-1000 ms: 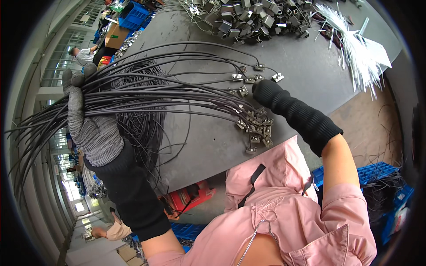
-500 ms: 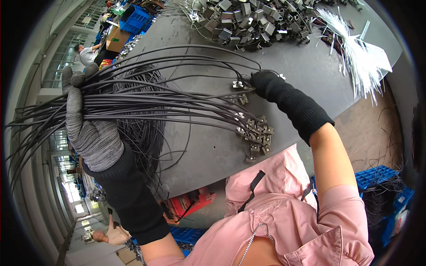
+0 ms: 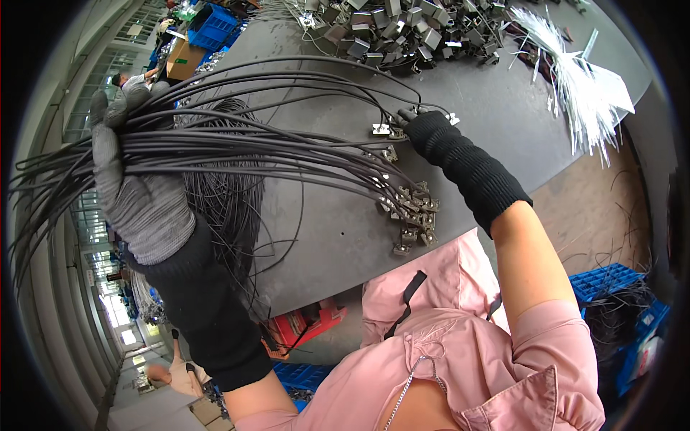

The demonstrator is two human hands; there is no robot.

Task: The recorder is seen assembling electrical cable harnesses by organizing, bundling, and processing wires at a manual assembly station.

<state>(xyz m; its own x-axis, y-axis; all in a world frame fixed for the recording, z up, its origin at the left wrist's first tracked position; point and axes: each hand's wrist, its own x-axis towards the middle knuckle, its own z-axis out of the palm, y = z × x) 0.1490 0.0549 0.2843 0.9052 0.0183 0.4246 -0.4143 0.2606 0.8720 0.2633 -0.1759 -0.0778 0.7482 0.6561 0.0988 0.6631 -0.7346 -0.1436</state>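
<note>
My left hand (image 3: 147,205), in a grey knit glove, is closed around a bundle of black cables (image 3: 237,147) at the left, above the table. The cables stretch rightward and end in small metal clips (image 3: 413,215), several of them clustered near the table's front edge. My right hand (image 3: 418,119), under a black knit cover, is at the far ends of the upper cables. Its fingers are drawn together beside silvery metal clips (image 3: 381,130); what they pinch is mostly hidden. Beneath my left hand lies a thick coil of thin black cable (image 3: 226,208).
The grey table (image 3: 323,266) carries a heap of metal clips (image 3: 424,32) at the back and a bunch of white strips (image 3: 568,79) at the back right. Blue crates (image 3: 604,281) and a red crate (image 3: 305,327) are below the table. Other people are far off left.
My left hand has risen slightly and shifted left, taking the cable bundle with it. My right hand stays at the clips, its fingers showing a little more. The view has shifted slightly.
</note>
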